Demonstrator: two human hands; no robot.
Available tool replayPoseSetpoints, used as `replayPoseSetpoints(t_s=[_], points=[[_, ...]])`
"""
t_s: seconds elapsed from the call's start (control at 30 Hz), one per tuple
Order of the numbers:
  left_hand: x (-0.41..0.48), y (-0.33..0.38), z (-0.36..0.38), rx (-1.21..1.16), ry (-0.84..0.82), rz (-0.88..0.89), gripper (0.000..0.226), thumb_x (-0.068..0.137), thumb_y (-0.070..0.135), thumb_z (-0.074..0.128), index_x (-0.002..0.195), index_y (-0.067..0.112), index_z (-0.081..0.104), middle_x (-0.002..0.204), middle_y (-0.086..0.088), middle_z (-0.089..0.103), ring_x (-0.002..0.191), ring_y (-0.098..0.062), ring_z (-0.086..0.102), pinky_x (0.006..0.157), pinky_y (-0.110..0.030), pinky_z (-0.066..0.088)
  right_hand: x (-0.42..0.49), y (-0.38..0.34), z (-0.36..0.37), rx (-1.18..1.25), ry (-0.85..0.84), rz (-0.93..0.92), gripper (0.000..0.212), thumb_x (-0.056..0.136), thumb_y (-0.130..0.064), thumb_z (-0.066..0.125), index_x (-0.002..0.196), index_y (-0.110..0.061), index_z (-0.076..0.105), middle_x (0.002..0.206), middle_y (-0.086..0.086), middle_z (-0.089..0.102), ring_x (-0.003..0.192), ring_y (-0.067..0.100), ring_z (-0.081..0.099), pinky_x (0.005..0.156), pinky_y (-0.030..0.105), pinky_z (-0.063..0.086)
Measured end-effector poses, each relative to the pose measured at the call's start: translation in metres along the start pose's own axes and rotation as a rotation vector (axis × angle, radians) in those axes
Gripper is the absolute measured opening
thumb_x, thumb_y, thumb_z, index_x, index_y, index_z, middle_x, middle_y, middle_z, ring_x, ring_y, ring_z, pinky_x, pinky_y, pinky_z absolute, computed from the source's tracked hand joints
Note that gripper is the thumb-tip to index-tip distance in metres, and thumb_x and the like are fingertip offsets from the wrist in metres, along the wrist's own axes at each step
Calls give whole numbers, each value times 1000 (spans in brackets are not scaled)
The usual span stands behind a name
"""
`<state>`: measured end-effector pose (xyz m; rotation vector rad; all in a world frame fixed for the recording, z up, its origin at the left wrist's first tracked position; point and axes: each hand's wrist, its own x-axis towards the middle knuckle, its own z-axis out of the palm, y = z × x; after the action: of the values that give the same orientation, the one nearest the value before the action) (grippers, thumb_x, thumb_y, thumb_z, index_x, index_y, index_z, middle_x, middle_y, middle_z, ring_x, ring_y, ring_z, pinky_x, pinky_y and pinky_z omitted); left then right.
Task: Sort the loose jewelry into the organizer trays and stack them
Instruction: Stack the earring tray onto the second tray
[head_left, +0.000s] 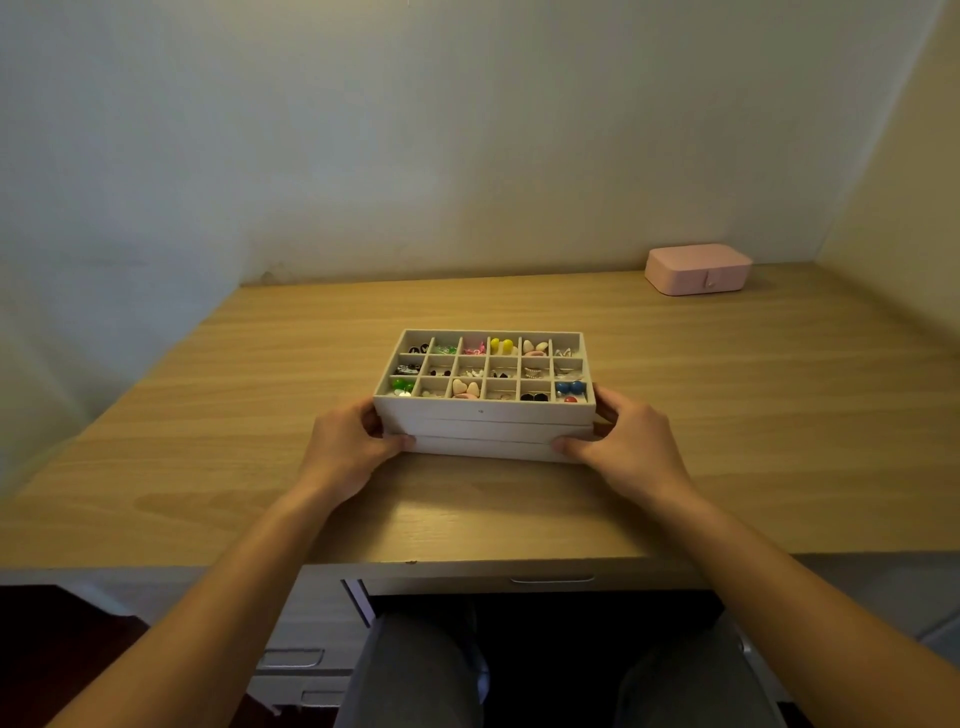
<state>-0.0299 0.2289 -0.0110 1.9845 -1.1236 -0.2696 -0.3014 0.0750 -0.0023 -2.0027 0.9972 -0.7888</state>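
Note:
Three pale grey organizer trays stand in a stack (483, 431) in the middle of the wooden desk. The top tray is split into small compartments that hold colourful earrings and studs (501, 344). My left hand (347, 446) grips the stack's left end, thumb on the front wall. At the right end my right hand (626, 441) holds it the same way, fingers wrapped round the corner. The contents of the two lower trays are hidden.
A closed pink jewelry box (698, 268) sits at the far right of the desk (208, 441), against the wall. Walls close the desk in at the back and right. A drawer unit (306, 639) stands below the front edge by my knees.

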Motion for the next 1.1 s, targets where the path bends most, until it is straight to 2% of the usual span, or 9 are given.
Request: replayPoseSetpoints(t_s=[0.07,0.2,0.3,0.47,0.53,0.67,0.87,1.0,1.1], points=[[0,-1,-1,-38,-3,7,56,79,13,83,130,11,62,110,6,65,102,-13,62,79,-16,47,0,1,0,-3,-6,-5,83,72,-22,91,146,-19,53,134,-2,66,116,11,62,96,26,53],[-2,-2,-2,-71,1,20,48,83,14,79,128,13,65,111,4,68,102,-12,63,84,-22,52,-1,3,2,8,-8,-2,80,76,-22,89,146,-19,52,135,-2,65,115,7,60,87,13,50],[-4,-1,-1,-87,0,31,48,83,14,79,129,15,64,109,8,67,99,-7,62,79,-15,47,-1,5,2,30,-7,18,80,76,-21,88,147,-20,51,136,-1,64,116,8,59,84,11,48],[-2,4,1,-139,13,3,27,82,27,80,100,38,65,95,18,69,91,2,64,77,-24,54,5,4,3,-3,-15,25,80,77,-24,88,147,-20,50,136,-1,63,110,4,55,80,10,48],[0,4,3,-160,32,-10,20,84,28,78,100,36,67,89,23,69,90,1,64,76,-26,53,8,4,2,-5,-17,28,77,78,-25,87,146,-21,51,135,-1,63,110,4,54,78,10,47],[11,10,14,-236,67,-66,30,81,25,81,109,27,72,71,35,67,84,8,63,80,-26,54,17,6,-8,26,-16,64,76,76,-21,87,144,-20,53,135,0,64,115,10,57,89,23,53],[45,33,52,-338,67,-110,23,79,26,84,99,30,75,82,19,74,84,-2,67,83,-31,55,52,20,-43,69,-13,152,81,76,-14,87,147,-18,50,136,1,63,123,17,59,100,38,55],[78,52,84,-321,28,-66,22,78,27,85,95,35,73,78,22,72,72,11,64,72,-19,52,88,41,-64,49,-8,181,79,76,-15,87,147,-20,50,135,-1,63,124,18,59,101,40,54],[113,64,108,-297,-6,-38,31,75,23,87,103,27,75,88,16,74,73,11,64,77,-20,54,124,56,-77,56,0,206,78,80,-13,83,148,-20,47,139,1,61,124,18,57,102,40,53]])
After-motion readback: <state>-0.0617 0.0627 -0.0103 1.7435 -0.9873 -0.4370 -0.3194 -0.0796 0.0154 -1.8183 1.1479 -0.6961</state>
